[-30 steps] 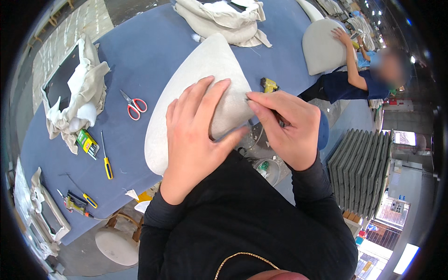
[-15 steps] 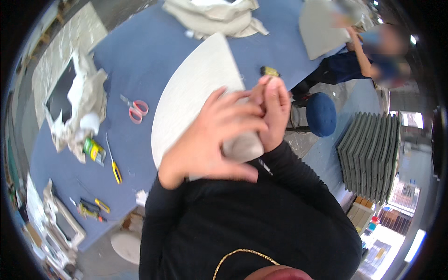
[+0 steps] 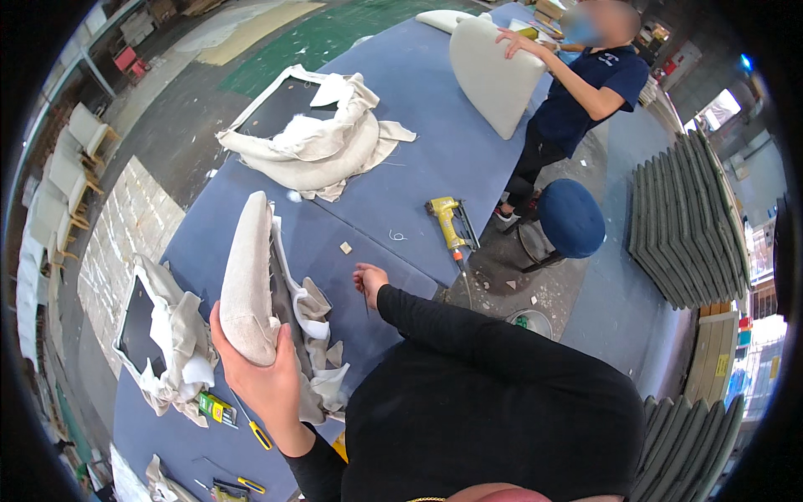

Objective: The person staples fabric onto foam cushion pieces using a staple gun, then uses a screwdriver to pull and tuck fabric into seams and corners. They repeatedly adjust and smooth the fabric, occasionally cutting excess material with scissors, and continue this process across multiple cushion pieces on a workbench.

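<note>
My left hand [image 3: 266, 381] grips the near end of a beige fabric-covered cushion panel [image 3: 248, 272], thumb on one side and fingers on the other. The panel stands tilted on its edge, with ragged fabric edges [image 3: 314, 309] and padding along its right side. To the right of the panel, my right hand [image 3: 370, 283] hovers over the table, its fingers curled closed. A thin dark line shows below it, and what the fingers hold is too small to name. A yellow staple gun [image 3: 450, 224] with a hose lies beyond my right hand.
Partly covered panels [image 3: 330, 159] with loose cloth lie on the blue table [image 3: 418, 117]. A yellow-handled screwdriver [image 3: 260, 434] and a green-yellow box [image 3: 217, 408] are near left. Across the table, a co-worker holds another panel [image 3: 495, 75]. A blue stool [image 3: 572, 217] stands at right.
The panel has gone from lying flatter under both hands to standing on edge in my left hand. My right hand has moved apart from my left. The view has shifted, showing more of the room.
</note>
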`<state>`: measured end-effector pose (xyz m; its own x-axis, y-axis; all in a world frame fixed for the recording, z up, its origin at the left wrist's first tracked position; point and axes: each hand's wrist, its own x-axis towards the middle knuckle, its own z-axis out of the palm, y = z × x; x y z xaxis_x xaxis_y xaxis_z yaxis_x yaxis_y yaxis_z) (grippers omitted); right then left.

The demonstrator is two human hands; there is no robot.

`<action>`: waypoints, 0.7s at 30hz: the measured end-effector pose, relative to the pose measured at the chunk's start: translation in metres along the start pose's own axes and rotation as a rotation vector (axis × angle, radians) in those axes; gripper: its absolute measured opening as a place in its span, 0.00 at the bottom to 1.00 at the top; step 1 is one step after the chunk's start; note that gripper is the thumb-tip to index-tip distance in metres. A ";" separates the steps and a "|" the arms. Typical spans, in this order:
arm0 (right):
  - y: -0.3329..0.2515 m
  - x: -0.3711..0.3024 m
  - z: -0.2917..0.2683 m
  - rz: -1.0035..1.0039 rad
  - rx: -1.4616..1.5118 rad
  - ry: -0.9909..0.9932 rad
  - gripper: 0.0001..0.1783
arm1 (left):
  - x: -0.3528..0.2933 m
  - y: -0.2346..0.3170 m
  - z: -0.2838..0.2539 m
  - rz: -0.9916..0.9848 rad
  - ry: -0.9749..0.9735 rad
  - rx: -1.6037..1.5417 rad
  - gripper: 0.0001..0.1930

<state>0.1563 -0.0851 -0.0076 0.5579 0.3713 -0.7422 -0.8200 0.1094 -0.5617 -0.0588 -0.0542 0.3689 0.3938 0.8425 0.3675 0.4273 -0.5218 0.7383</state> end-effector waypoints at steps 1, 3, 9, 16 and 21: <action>0.002 0.017 -0.004 -0.060 -0.237 -0.016 0.21 | 0.002 -0.006 0.003 0.030 0.011 0.021 0.44; 0.001 0.018 0.019 -0.165 -0.744 -0.114 0.21 | 0.000 -0.018 -0.011 0.051 -0.037 0.030 0.45; -0.094 0.045 0.040 0.263 -0.249 -0.573 0.38 | -0.074 -0.093 -0.104 -0.039 -0.146 0.177 0.49; -0.102 -0.019 0.018 1.238 -0.025 -1.036 0.48 | -0.274 -0.158 -0.105 -0.499 0.472 -0.046 0.27; -0.097 0.044 0.079 0.957 -0.483 -1.217 0.37 | -0.242 -0.123 -0.107 -0.489 0.358 0.048 0.28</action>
<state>0.2510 -0.0066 0.0430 -0.7241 0.6266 -0.2881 -0.5443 -0.7758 -0.3194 -0.2938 -0.1797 0.2491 -0.1522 0.9744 0.1653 0.5294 -0.0609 0.8462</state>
